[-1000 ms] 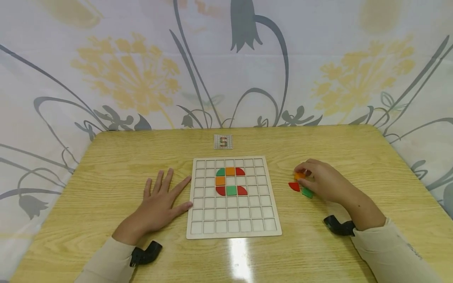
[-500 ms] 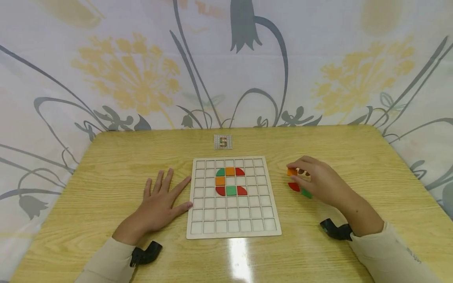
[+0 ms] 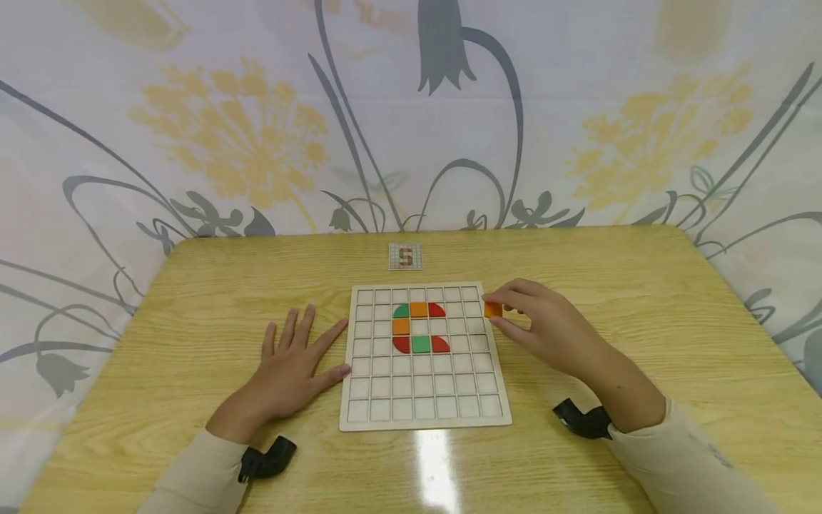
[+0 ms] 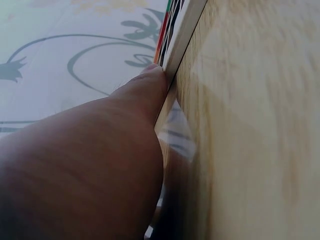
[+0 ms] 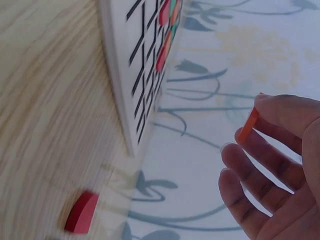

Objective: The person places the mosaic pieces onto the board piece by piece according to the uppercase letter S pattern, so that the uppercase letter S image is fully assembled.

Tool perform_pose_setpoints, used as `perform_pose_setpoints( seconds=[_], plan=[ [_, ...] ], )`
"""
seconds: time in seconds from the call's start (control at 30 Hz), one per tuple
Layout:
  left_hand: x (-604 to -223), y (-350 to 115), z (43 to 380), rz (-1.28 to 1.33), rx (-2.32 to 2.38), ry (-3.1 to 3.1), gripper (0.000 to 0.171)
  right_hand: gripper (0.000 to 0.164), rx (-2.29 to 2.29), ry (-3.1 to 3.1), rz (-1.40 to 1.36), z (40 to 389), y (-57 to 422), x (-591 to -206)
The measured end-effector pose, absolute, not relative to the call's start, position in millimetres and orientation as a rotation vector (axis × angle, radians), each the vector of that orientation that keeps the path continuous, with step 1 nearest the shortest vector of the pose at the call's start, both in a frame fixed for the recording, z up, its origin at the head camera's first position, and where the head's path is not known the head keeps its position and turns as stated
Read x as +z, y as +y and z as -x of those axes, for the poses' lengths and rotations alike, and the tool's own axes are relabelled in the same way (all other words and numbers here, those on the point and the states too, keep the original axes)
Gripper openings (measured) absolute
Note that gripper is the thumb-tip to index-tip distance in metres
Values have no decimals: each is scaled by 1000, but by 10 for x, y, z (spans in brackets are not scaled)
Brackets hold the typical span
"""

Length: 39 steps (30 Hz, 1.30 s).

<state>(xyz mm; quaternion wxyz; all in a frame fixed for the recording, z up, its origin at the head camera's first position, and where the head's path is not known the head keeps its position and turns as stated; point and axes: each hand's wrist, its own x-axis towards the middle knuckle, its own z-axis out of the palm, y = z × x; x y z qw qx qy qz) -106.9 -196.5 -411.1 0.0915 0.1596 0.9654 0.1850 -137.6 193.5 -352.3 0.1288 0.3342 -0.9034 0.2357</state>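
Right hand (image 3: 546, 325): has travelled leftward since half a second ago, from the loose pieces to the board's right edge; its fingers grasp the orange tile between thumb and forefinger.
Orange tile (image 3: 492, 310): no longer among the loose pieces; now held raised at the right edge of the board, toward its far corner.
Red tile (image 5: 81, 212): lies on the desk (image 3: 610, 278), right of the board; the right hand now hides it from the head view, which showed it earlier.
Left hand (image 3: 285, 375): unmoved, lying at the left with fingers spread and released, thumb and forefinger touching the board's left edge.
Board (image 3: 392, 407): stays in place; its seven laid tiles (image 3: 420, 344), green, orange and red, are unchanged.
Card (image 3: 405, 256): lies where it was, beyond the board's far edge.
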Motion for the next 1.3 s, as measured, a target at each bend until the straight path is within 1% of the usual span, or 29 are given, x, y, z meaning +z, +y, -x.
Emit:
perform_pose_setpoints(
  seconds=[0.6,0.93,1.17,1.3],
  plan=[
    [-4082,-1975,1068,-465,554,2863,71,30,724,-2672,-1093,1400,1308,-3471],
    [-4097,-1984,1063,-465,562,2861,71,29,722,-2818,-1108,1354,1228,-3569],
    [-4091,-1968,1067,-470,574,2845,72,19,705,-2937,-1125,1344,1242,-3603],
    [-4091,-1971,1075,-469,561,2850,71,17,681,-2966,-1164,1346,1255,-3627]
  ],
)
